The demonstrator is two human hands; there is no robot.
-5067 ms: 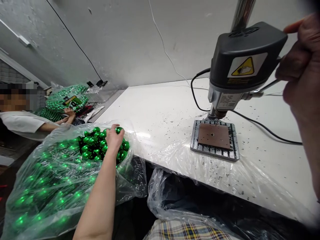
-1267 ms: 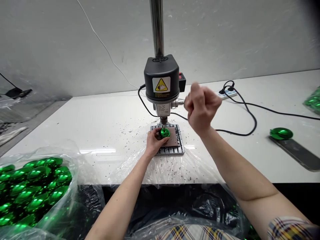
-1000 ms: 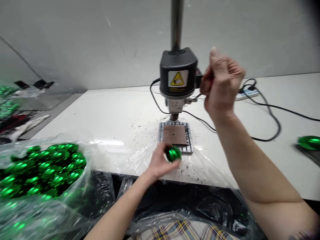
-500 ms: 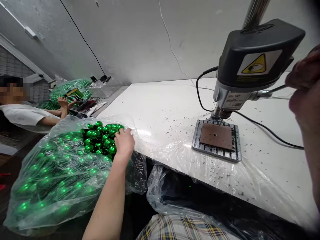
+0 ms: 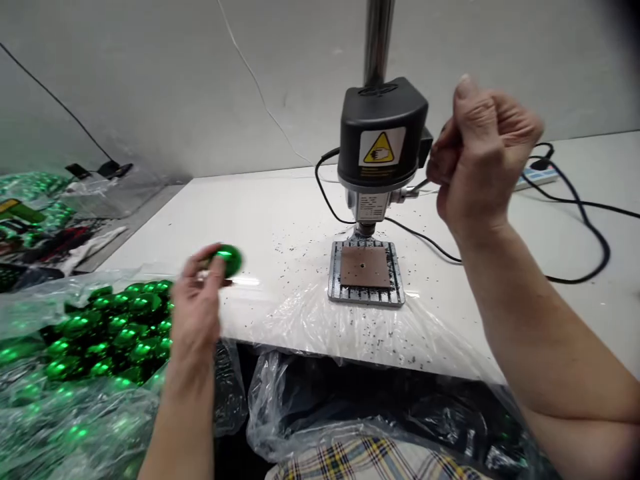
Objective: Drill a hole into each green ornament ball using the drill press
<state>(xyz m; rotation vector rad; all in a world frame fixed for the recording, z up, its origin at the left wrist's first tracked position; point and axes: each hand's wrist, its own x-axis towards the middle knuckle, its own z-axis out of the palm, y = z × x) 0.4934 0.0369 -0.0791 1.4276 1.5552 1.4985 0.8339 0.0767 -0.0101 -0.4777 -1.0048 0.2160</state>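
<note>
My left hand (image 5: 197,300) grips a shiny green ball (image 5: 230,260) between thumb and fingers, above the left part of the white table (image 5: 280,220). To its left lies a clear plastic bag (image 5: 30,427) with several green balls (image 5: 125,320) showing at its opening. My right hand (image 5: 480,147) is closed around the feed lever (image 5: 420,187) of a small drill press (image 5: 383,140). Below the drill head, a brown square plate (image 5: 365,267) with a small hole lies on the slotted metal base (image 5: 367,299).
Dark shavings are scattered around the press base. A black cable (image 5: 595,233) and a power strip (image 5: 537,177) are at the right. Clear plastic sheeting (image 5: 320,320) hangs over the front edge. More green balls (image 5: 50,190) are at the far left.
My left hand has left the bag opening and now holds a green ball over the table. The view has turned right, bringing my right hand and the press nearer the middle.
</note>
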